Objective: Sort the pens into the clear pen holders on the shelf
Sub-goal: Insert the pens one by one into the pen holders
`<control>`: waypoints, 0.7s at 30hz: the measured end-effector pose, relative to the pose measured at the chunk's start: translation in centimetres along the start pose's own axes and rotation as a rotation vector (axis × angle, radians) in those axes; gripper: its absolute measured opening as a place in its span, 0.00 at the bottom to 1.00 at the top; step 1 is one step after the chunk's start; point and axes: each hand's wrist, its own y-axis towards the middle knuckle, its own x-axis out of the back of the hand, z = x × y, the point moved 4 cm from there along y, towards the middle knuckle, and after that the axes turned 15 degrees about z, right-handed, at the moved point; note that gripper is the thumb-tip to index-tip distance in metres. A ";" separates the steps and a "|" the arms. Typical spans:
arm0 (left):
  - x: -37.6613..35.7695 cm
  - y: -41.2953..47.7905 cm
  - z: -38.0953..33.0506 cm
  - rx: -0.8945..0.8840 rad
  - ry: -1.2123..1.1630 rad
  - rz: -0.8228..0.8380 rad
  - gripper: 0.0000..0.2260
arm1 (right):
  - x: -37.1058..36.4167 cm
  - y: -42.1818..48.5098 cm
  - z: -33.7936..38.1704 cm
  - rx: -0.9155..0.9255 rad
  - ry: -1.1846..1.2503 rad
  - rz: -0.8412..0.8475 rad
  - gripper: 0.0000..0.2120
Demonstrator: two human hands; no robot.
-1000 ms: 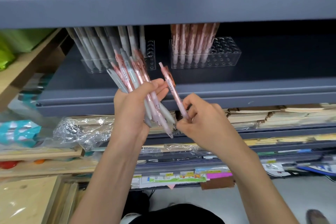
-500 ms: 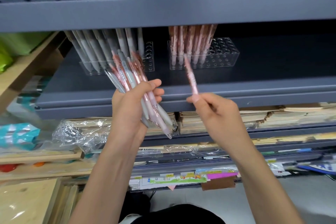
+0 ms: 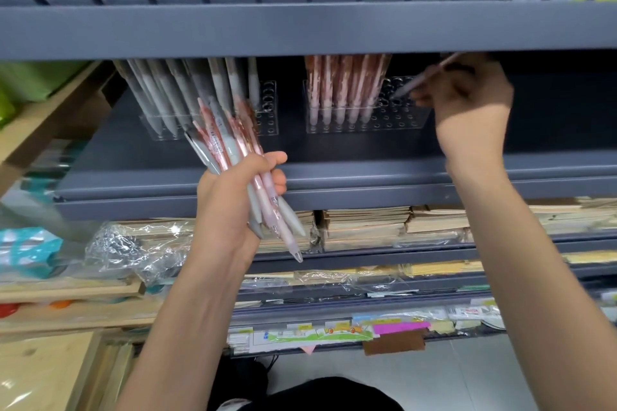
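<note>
My left hand (image 3: 230,207) grips a bundle of pink and grey pens (image 3: 233,157) in front of the grey shelf (image 3: 334,173). My right hand (image 3: 467,100) is deep in the shelf and holds one pink pen (image 3: 420,78), tilted, its tip at the holes of the right clear holder (image 3: 400,117). That holder has several pink pens (image 3: 344,87) standing in its left half. The left clear holder (image 3: 267,120) carries several grey pens (image 3: 173,90) leaning left.
The upper shelf's front beam (image 3: 300,30) hangs low over the holders and hides the pen tops. Stacks of notebooks (image 3: 367,223) and crumpled plastic wrap (image 3: 133,250) lie on the shelves below. A wooden rack (image 3: 50,297) stands at the left.
My right hand has carried the single pink pen from beside the bundle up and right into the shelf, onto the right holder. The left hand has held still with the bundle.
</note>
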 end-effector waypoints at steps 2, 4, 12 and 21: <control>0.1 0.0 0.0 -0.004 0.001 0.003 0.05 | -0.4 1.3 -0.5 -0.037 -0.084 0.000 0.07; 0.2 0.1 0.1 -0.015 -0.002 0.012 0.04 | -0.9 2.2 -0.9 -0.078 -0.311 0.066 0.06; 0.3 -0.1 0.0 -0.035 -0.026 -0.017 0.03 | -3.1 3.2 -0.1 0.054 -0.871 0.297 0.08; 1.0 -0.6 -0.2 -0.036 -0.020 -0.012 0.04 | -3.7 3.8 0.2 -0.017 -1.104 0.448 0.11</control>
